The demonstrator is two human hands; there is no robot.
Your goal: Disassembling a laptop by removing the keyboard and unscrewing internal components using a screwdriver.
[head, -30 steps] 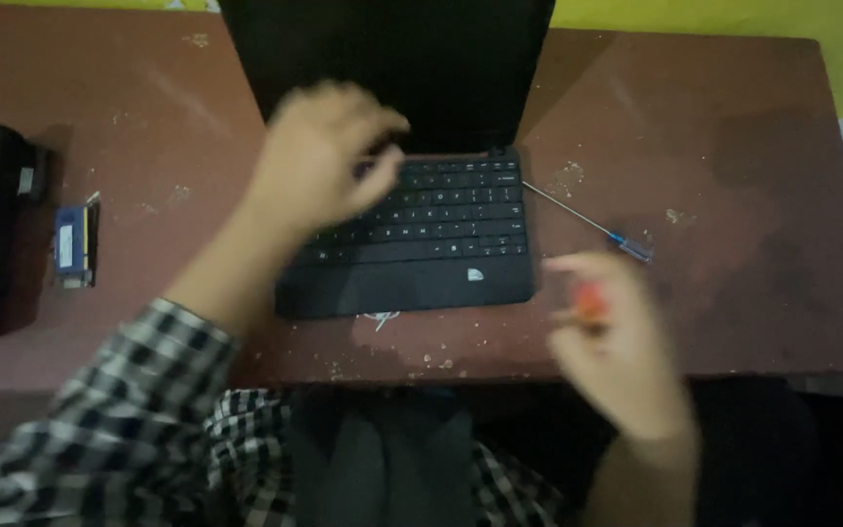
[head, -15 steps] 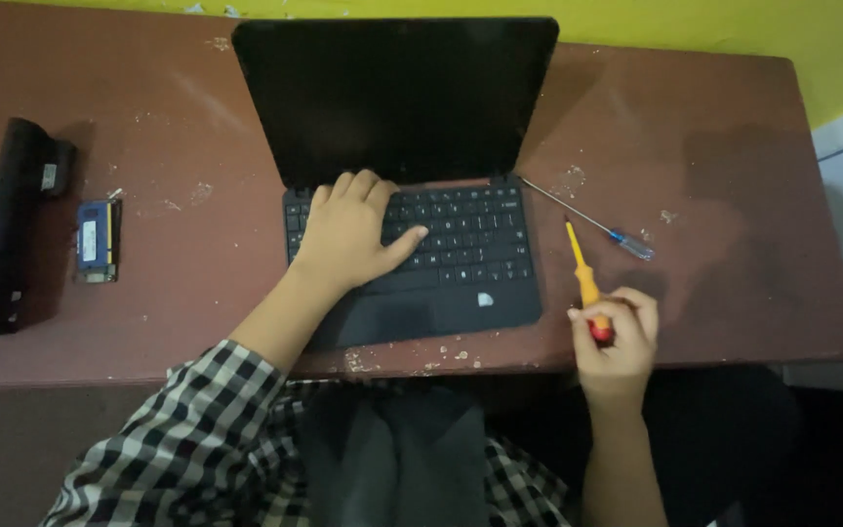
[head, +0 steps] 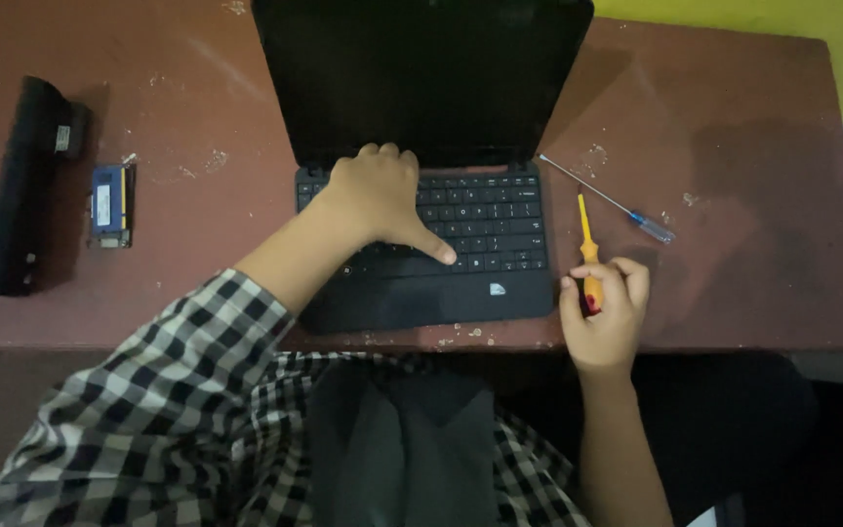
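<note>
A small black laptop (head: 500,293) stands open on the brown table (head: 734,146), its screen dark. My left hand (head: 378,200) rests flat on the left half of the keyboard, thumb stretched toward the middle keys. My right hand (head: 605,312) is at the table's front edge just right of the laptop, closed around the handle of an orange screwdriver (head: 585,239) whose shaft points away from me along the laptop's side.
A thin screwdriver with a blue handle (head: 636,220) lies diagonally right of the laptop. At the far left lie a long black battery pack (head: 21,185) and a small blue memory module (head: 109,203). A yellow wall runs behind the table.
My left hand has settled onto the keyboard after hovering in motion. My right hand came down to the table edge holding the orange screwdriver; both have barely shifted over the last half second.
</note>
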